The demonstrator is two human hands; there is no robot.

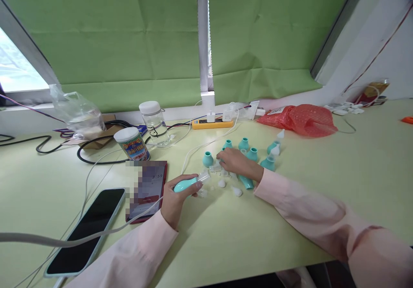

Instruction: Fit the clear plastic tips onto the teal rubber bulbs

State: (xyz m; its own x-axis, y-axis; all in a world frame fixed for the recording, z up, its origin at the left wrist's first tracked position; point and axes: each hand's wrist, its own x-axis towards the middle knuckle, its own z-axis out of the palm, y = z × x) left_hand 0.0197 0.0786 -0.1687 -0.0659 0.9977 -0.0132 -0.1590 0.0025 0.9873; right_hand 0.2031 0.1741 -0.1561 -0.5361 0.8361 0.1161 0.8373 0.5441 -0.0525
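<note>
My left hand [173, 197] is closed around a teal rubber bulb [184, 185] with a clear plastic tube [204, 176] at its right end. Another clear piece [202, 193] shows just below its fingers. My right hand [238, 160] reaches down among small clear plastic pieces [215, 168], fingertips bent together; whatever they pinch is hidden. Several open-necked teal bulbs [208, 159] stand around it, and one teal bulb [247, 182] lies by the right wrist. Translucent white tips [237, 191] lie loose on the table between the hands, and others rest against bulbs at the right.
On the table [206, 253], two phones [87, 232] and a white cable [106, 232] lie at the left. Behind them stand a labelled canister [133, 145] and a clear jar [155, 127]. A yellow power strip [213, 124] and red bubble wrap [300, 119] lie at the back.
</note>
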